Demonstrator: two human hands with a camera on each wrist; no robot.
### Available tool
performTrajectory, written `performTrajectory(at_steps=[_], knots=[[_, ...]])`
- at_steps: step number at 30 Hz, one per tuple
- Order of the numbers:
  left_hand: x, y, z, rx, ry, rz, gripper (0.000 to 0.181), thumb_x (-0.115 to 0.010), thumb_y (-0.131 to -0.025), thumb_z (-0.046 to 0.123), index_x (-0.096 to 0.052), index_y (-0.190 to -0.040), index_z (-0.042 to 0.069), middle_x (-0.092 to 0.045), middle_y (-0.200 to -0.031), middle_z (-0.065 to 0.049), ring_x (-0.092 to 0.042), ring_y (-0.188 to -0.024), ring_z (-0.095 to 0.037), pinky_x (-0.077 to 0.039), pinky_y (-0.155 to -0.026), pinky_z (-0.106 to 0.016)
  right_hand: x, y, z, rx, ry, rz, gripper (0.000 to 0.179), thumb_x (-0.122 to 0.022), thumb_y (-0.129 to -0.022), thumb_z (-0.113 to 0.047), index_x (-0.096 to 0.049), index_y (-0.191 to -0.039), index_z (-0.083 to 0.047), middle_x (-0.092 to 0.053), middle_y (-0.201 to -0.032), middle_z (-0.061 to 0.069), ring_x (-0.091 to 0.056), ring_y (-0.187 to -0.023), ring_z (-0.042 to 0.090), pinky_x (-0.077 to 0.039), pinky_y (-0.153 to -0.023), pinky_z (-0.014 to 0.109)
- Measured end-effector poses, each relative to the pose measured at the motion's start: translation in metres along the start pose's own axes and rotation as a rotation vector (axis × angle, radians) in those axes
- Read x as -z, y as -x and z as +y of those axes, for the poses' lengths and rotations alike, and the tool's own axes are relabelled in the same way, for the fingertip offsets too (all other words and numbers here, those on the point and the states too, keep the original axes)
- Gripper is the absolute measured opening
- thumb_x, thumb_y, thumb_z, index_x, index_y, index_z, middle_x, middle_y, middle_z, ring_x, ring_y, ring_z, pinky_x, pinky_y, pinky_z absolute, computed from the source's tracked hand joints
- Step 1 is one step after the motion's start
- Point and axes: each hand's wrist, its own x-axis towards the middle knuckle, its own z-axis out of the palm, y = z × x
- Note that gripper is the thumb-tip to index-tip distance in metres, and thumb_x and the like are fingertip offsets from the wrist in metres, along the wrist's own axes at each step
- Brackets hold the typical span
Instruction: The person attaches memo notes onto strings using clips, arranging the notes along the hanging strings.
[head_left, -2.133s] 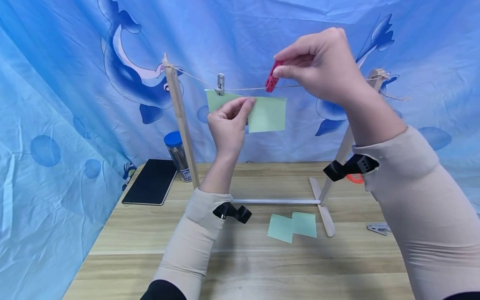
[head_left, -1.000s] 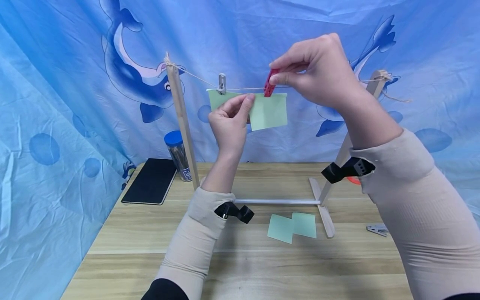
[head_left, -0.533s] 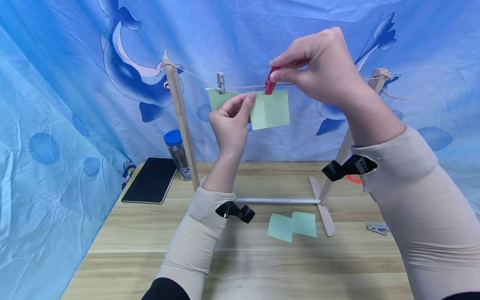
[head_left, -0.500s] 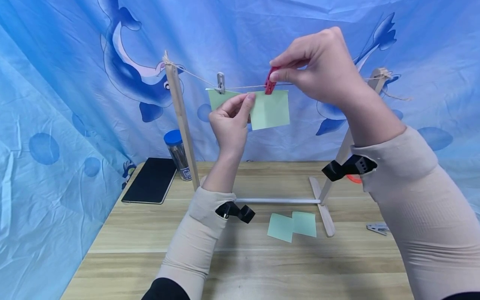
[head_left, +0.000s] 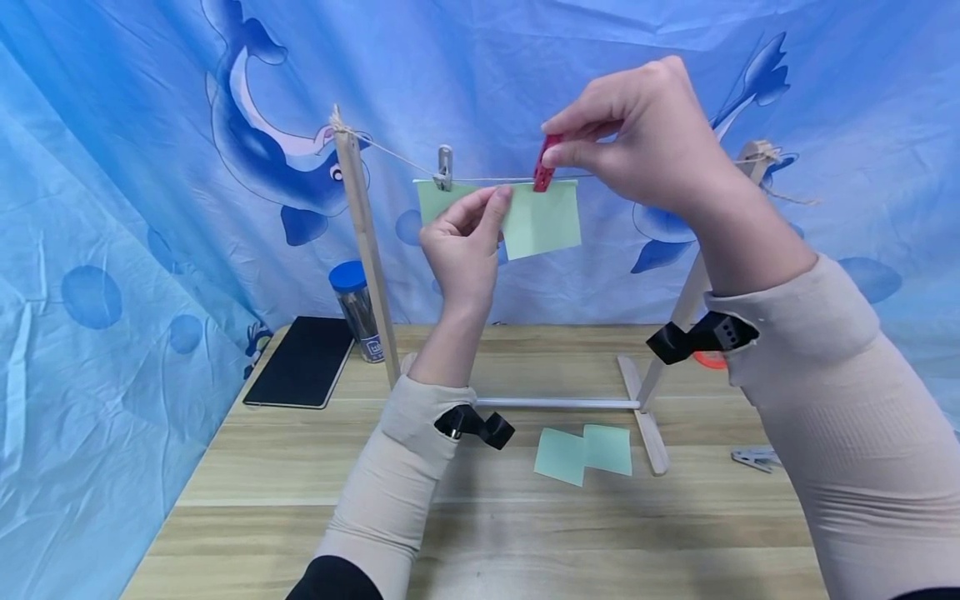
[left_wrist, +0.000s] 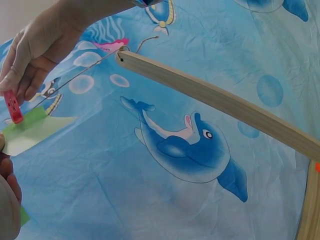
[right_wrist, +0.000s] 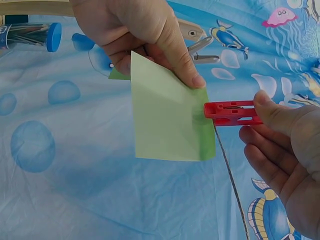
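Between left thumb and fingers, my left hand (head_left: 465, 246) pinches the upper left corner of a pale green sticky note (head_left: 551, 225). My right hand (head_left: 637, 133) grips a red clothespin (head_left: 546, 165) by its upper end, thumb and fingertips on the handles. In the right wrist view, the tip of the red clothespin (right_wrist: 230, 113) meets the note's top edge, where the string (right_wrist: 230, 175) runs. To the left, a grey clothespin (head_left: 444, 168) holds another green note (head_left: 435, 198) on the string; my left hand partly covers that note.
Two wooden posts (head_left: 363, 242) carry the string above the table (head_left: 495, 533); a white rod (head_left: 558, 403) joins them below. Two green notes (head_left: 561, 457) lie in front. A grey clothespin (head_left: 753, 458) rests at right. A black notebook (head_left: 300, 362) and blue-lidded jar (head_left: 356, 308) stand left.
My left hand has raised the note to the string. The red clothespin, earlier on the string above the note, now overlaps the note's top edge. In the last half second little has moved.
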Motion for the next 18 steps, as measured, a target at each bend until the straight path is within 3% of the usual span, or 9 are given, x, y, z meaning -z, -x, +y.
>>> performTrajectory(at_steps=[5,14,18], knots=[[0.0007,-0.0012,0.0006,-0.009,-0.01,0.019,0.02,-0.083,-0.087,0.017,-0.08,-0.095,-0.001,-0.074,-0.079,-0.007,-0.056,-0.059,-0.008,-0.048,-0.054,-0.021,-0.0012,-0.0018,-0.0013,0.01,-0.027,-0.007,0.014,-0.078,-0.089,-0.013,-0.081,-0.101,-0.005,-0.077,-0.095,0.006,-0.073,-0.086,0.016,-0.049,-0.076,0.008],[0.0024,-0.0023,0.0,-0.013,-0.016,-0.007,0.02,-0.083,-0.086,0.017,-0.08,-0.097,0.0,-0.074,-0.079,-0.008,-0.055,-0.06,-0.009,-0.047,-0.053,-0.019,-0.0028,-0.0042,-0.0047,-0.028,-0.017,-0.081,0.016,-0.075,-0.092,-0.014,-0.081,-0.105,-0.007,-0.076,-0.096,0.005,-0.073,-0.089,0.014,-0.055,-0.084,0.019],[0.0025,-0.0021,-0.0019,-0.012,-0.017,-0.013,0.02,-0.083,-0.086,0.016,-0.08,-0.096,-0.001,-0.072,-0.075,-0.006,-0.053,-0.058,-0.009,-0.046,-0.053,-0.019,-0.0028,-0.0039,-0.0035,-0.021,0.003,-0.08,0.017,-0.076,-0.091,-0.015,-0.08,-0.105,-0.005,-0.076,-0.096,0.006,-0.073,-0.089,0.015,-0.054,-0.083,0.017]])
